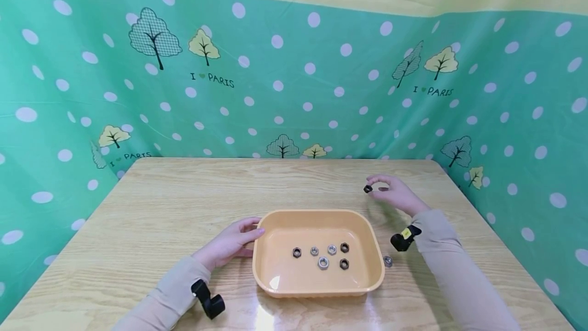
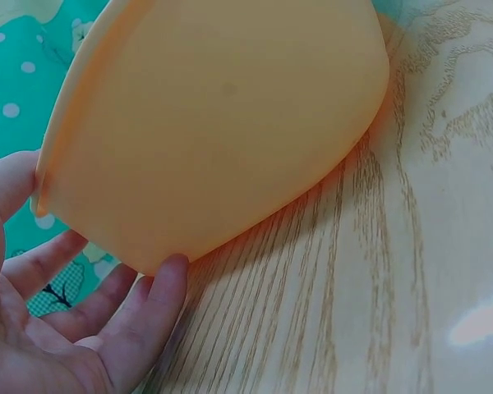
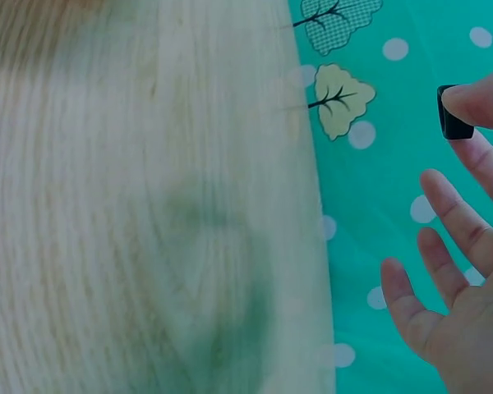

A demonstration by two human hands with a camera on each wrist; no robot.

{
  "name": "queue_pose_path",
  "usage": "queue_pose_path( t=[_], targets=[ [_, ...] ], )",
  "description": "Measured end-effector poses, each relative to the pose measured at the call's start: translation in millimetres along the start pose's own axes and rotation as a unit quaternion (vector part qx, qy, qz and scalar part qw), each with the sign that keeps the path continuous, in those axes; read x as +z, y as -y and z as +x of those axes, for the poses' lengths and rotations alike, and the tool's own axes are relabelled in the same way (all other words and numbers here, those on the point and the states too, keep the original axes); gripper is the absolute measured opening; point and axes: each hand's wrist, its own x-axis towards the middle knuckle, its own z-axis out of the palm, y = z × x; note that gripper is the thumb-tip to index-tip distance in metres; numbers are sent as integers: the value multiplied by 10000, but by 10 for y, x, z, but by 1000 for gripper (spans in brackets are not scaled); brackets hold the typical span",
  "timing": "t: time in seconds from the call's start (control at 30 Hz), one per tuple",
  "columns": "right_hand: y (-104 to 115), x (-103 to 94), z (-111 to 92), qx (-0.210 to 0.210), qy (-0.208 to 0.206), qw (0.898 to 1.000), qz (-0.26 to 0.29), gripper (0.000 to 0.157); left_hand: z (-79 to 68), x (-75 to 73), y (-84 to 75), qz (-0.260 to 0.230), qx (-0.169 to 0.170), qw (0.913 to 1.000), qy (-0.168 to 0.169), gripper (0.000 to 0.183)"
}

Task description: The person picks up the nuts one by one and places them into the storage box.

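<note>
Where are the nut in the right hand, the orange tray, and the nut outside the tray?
Held nut (image 3: 454,128), right wrist view: its dark lower side.
Orange tray (image 1: 303,276), head view: bare inner floor.
Outside nut (image 1: 388,261), head view: its visible middle.
</note>
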Motion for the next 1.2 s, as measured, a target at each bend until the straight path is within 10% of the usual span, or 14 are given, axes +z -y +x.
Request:
queue_pose_path(
  t=[1.2],
  targets=[
    [657,268,46,-1021,432,9937,137,21,-16,33,2,108,63,9999,-93,63]
  ],
)
